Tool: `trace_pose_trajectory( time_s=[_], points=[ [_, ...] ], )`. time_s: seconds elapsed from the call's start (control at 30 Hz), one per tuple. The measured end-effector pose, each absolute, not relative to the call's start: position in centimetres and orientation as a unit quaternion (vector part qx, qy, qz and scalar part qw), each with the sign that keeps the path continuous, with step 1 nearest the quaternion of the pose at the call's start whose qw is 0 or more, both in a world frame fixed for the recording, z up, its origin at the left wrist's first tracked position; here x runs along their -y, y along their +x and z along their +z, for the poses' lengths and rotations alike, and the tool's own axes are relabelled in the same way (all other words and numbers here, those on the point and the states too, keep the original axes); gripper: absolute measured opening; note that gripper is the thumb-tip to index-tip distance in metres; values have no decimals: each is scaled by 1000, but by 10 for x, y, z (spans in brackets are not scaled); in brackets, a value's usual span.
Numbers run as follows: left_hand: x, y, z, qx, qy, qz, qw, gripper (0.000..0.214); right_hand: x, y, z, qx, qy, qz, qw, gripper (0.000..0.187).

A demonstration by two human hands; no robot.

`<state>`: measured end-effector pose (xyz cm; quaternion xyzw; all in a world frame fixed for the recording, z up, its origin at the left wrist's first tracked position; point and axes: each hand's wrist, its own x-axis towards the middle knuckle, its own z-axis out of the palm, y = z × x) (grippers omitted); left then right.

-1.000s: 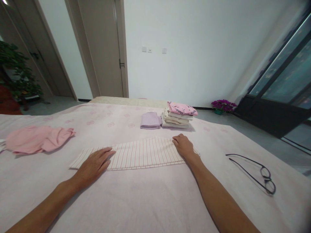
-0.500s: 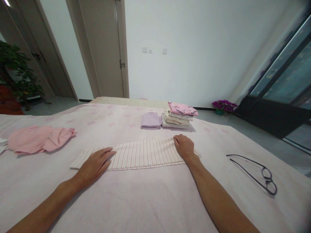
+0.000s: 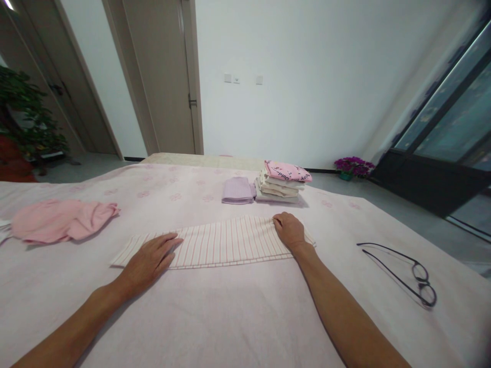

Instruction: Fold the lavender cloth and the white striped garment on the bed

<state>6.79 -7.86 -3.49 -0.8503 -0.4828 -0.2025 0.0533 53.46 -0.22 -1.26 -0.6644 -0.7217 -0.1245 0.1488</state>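
A cream garment with thin red stripes [image 3: 222, 243], folded into a long flat strip, lies across the bed. On its left part my left hand [image 3: 153, 257] rests palm down, fingers stretched out and slightly apart. Toward the right end, my right hand [image 3: 289, 231] has its fingers curled at the garment's far edge and closed on the fabric; the fingertips are partly hidden. Whether the garment is a pair of trousers or something else I cannot tell.
Beyond the garment stand a folded lilac cloth [image 3: 237, 190] and a stack of folded clothes [image 3: 282, 186] topped in pink. A crumpled pink garment [image 3: 63, 220] lies at the left. Black-framed glasses [image 3: 421, 278] rest at the right on the pale pink bedspread [image 3: 230, 317].
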Motion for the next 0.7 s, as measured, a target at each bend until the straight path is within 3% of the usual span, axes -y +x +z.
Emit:
trace_pose_trajectory(
  time_s=[0.7],
  points=[
    [77,67,-39,493,-848,-188,52,42,5,532,-12,668,-725,-135,95,34]
  ],
)
